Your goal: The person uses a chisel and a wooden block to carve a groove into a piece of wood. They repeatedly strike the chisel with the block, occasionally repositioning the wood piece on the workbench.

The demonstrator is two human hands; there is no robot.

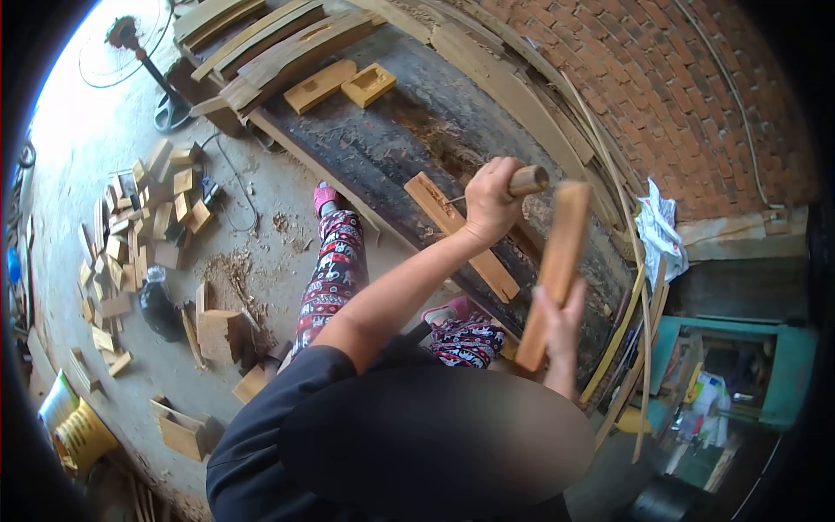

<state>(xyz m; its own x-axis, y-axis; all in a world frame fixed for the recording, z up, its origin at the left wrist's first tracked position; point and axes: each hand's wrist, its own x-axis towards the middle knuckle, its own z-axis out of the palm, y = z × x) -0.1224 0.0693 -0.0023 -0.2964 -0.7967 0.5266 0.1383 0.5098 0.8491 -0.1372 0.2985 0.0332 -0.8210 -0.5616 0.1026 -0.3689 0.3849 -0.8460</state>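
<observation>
My left hand [492,200] is wrapped round the wooden handle of a chisel [527,180]. The chisel's thin metal blade points left, its tip at a wooden strip [461,237] that lies on the dark workbench [383,139]. A rough cut shows near the strip's upper end. To the right, my right hand [559,326] grips a long wooden mallet [564,252], held raised beside the chisel handle and slightly blurred. The mallet and the handle look apart.
Two notched wood blocks [369,84] and curved boards [304,48] lie at the bench's far end. Long planks line the brick wall [678,96]. Offcuts [130,235], a dark jug [158,304] and a fan [170,109] stand on the floor at left.
</observation>
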